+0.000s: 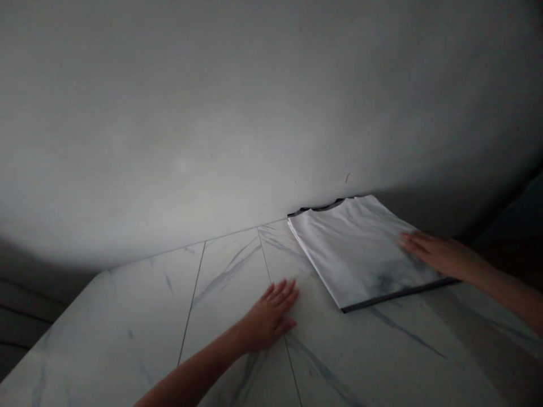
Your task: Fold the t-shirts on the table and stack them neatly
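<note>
We have the cloth (352, 249) lying folded and spread flat on the bench (139, 328), its far edge close up to the wall (212, 124). The step in hand, as we judge it, is a light press or smoothing: our right hand (436, 254) rests palm down near the cloth's right side, fingers extended and close together, with no grip that we can see. Our left hand (267, 319) lies palm down on the bench, left of the cloth and apart from it, fingers a little spread and thumb out to the side, holding nothing.

The cloth is white, with a dark trim (394, 295) along its near edge and more dark edging at the far side, where the line dips in a curve. We see thin layers at its left edge, and soft creases run over the far part. A blue-grey patch (388, 276) shows towards the near right; we cannot tell whether it is print or something else.

From this flat contact, smoothing calls for an open palm and light pressure, so that the layers do not slide over each other. A lift would call for fingers under an edge and support beneath the middle, since the cloth looks thin and limp. The left hand is well placed to reach the near left corner.

As for containers, we can make out none, and we cannot see whether anything lies between the layers
</note>
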A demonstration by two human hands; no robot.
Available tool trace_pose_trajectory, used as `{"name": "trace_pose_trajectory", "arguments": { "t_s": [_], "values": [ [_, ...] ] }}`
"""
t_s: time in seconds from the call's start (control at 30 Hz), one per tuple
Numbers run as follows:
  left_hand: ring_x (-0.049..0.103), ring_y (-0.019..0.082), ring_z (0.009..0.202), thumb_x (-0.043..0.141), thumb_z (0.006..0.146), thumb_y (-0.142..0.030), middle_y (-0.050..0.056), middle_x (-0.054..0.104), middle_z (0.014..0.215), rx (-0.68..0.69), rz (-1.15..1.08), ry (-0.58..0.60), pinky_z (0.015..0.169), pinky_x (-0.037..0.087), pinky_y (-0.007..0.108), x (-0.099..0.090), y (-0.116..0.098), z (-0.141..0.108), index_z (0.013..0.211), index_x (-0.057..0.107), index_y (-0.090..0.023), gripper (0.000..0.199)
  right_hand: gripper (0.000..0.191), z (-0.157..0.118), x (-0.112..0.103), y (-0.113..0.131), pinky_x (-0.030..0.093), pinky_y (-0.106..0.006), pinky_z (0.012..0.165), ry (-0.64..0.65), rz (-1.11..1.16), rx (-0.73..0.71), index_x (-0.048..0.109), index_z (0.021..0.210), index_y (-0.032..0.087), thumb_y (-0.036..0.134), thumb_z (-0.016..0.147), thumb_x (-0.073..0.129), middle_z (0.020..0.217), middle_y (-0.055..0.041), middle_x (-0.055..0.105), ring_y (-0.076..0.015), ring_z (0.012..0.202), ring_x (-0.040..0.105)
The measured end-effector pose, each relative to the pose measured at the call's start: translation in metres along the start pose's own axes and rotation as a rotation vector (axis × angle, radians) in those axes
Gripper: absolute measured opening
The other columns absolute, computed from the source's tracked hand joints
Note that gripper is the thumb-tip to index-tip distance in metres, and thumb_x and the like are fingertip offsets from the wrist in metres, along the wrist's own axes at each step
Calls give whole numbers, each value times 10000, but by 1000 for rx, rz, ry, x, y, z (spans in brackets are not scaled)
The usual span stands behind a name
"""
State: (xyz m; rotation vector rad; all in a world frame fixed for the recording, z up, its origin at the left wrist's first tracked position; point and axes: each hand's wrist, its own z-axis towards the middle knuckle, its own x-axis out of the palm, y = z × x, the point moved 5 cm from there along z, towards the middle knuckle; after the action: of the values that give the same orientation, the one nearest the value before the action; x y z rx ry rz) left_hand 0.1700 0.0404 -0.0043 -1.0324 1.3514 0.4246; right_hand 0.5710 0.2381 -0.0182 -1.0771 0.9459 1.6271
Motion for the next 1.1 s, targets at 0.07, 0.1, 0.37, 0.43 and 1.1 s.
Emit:
{"name": "trace_pose_trajectory", "arguments": {
  "t_s": [0.07,0.1,0.37,0.43,1.1],
  "values": [
    [28,204,1481,175,973,-529,38,69,1607,-86,5,-104,1209,103,484,-17,17,18,1522,85,-246,624,587,22,-12,-5,401,-405,1014,27,-3,77,639,1207,108,447,984,215,1279,-211,597,-273,1201,550],
    [27,198,1481,169,974,-528,43,83,1607,-105,6,-166,1210,102,485,-26,20,34,1522,101,-241,623,577,33,-19,-1,385,-403,1033,26,5,119,595,1264,80,438,988,237,1323,-221,563,-280,1237,519],
    [147,237,1472,218,988,-433,91,222,1589,18,45,-377,1195,183,486,-45,-41,205,1490,261,-184,563,465,98,-15,112,349,-381,1074,83,-13,73,481,1387,116,302,971,390,1512,-185,352,-264,1370,369],
    [193,240,1463,251,984,-386,97,261,1577,-34,71,-379,1191,207,470,-41,-38,233,1492,258,-162,556,466,107,-3,123,330,-387,1090,106,-18,-1,456,1415,165,242,965,366,1547,-135,299,-240,1398,323],
    [384,233,1385,372,928,-419,9,439,1489,-161,438,-412,1125,351,481,-10,95,68,1431,390,-372,505,549,9,-14,46,200,-520,1146,-45,-34,188,346,1481,263,459,970,312,1583,-71,223,-270,1437,228]
  ]
}}
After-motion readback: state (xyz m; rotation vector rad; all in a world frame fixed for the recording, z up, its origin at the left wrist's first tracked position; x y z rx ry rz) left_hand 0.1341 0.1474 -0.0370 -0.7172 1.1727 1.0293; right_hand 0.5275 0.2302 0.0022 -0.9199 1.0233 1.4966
